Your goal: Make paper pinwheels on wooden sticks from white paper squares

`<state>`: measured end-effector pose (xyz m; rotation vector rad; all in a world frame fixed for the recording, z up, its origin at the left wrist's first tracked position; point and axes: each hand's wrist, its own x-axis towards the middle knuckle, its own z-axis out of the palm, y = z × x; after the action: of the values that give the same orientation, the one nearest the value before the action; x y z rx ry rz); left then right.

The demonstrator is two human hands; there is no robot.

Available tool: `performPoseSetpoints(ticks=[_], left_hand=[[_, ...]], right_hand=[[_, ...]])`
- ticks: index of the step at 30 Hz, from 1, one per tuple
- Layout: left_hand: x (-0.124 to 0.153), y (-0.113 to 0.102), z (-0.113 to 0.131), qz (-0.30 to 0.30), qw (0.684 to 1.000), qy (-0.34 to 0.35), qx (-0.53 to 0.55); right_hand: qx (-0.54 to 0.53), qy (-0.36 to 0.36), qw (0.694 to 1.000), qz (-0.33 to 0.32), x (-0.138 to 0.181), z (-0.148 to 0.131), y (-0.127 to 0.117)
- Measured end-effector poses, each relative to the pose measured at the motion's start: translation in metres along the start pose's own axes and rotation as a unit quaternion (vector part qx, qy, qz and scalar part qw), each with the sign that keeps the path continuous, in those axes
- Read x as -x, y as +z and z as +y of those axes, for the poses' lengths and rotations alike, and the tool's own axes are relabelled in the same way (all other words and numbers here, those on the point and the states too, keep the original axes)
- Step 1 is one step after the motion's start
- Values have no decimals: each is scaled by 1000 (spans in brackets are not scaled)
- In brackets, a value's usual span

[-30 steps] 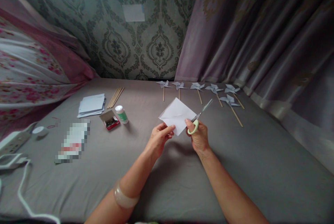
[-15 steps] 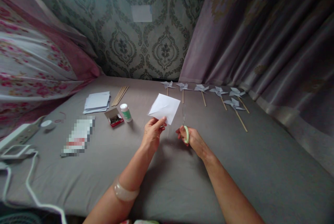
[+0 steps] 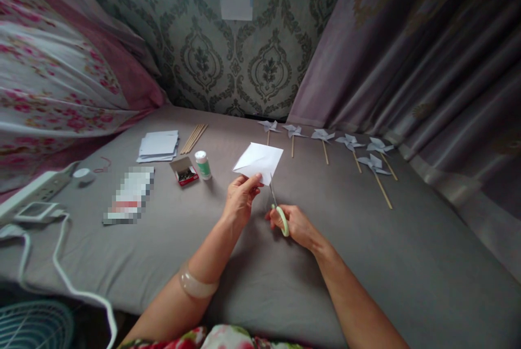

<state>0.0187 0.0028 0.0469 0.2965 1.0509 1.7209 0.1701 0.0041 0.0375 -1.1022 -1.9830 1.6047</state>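
My left hand (image 3: 241, 199) pinches the near corner of a white square of paper (image 3: 259, 159) and holds it above the grey bed sheet (image 3: 285, 284). My right hand (image 3: 293, 224) is closed on green-handled scissors (image 3: 278, 210). Their blades point up toward the paper's lower edge. The two hands are close together at the centre of the view.
Several finished paper pinwheels (image 3: 350, 145) on sticks lie in a row at the back right. To the left are a stack of paper squares (image 3: 158, 145), wooden sticks (image 3: 194, 137), a small glue bottle (image 3: 202, 164), a red box of pins (image 3: 186, 171), a tape roll (image 3: 83, 174) and a power strip (image 3: 35, 192).
My right hand has drawn the scissors back from the paper's right side and swung the blades upright below it. My left hand keeps the paper, now shifted left.
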Motion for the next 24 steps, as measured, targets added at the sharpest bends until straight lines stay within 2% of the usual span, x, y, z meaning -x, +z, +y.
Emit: performPoseSetpoints(ticks=[10, 24], left_hand=[[2, -1, -2, -6, 1000, -14, -3], [5, 0, -1, -5, 1000, -8, 0]], right_hand=[[-29, -21, 999, 18, -1, 4, 3], [-46, 2, 998, 40, -2, 3, 3]])
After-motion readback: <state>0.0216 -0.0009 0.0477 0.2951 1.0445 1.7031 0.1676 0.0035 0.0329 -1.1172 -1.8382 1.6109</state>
